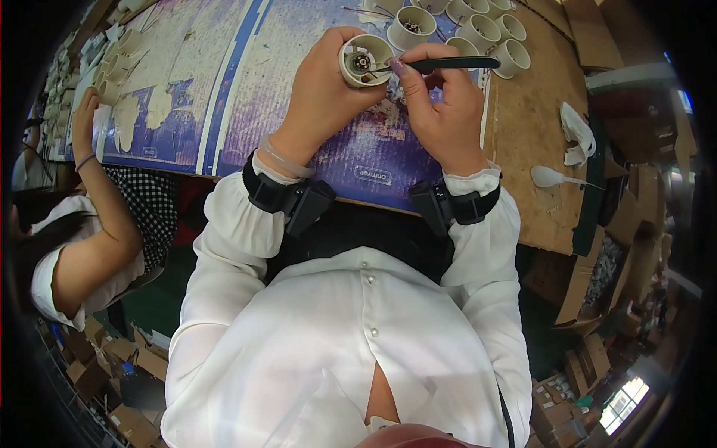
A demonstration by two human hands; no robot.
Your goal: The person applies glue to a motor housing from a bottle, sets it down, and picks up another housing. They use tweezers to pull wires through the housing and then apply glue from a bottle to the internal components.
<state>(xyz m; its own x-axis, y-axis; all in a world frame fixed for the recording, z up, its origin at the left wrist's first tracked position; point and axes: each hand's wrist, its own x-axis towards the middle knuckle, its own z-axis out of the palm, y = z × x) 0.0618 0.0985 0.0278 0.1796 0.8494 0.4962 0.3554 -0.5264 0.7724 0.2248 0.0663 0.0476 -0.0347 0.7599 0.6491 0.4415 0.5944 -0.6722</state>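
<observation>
Far to my left, a co-worker's hand reaches up beside a row of cream sockets on the surface. My left hand is wrapped around a cream socket, fingers closed round its wall, open mouth tipped toward me above the blue sheet. It looks light, rigid and smooth, likely to crack if squeezed, so I judge the outer wall the best hold. My right hand pinches a thin black tool between fingertips, its tip touching the socket's inner metal part. More empty sockets stand just beyond, and white scraps lie to the right.
</observation>
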